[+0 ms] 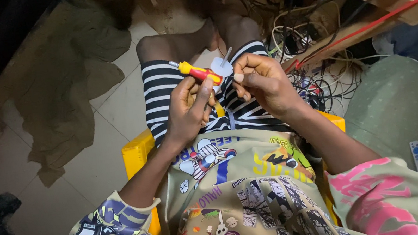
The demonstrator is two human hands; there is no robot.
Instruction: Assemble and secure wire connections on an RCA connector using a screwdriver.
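Tiled floor below; left hand grips one screwdriver, right hand pinches one white plug.

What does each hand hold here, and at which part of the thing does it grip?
The left hand holds a small screwdriver by its red-and-yellow handle. The right hand pinches a small white plastic piece at its lower edge.

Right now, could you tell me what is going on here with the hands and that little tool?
A person sits on a yellow stool, seen from above. The left hand holds a small screwdriver with a yellow and red handle, pressed against a small white plastic part pinched in the right hand. Both are held over the lap in striped shorts. A tangle of cables lies on the floor to the right.
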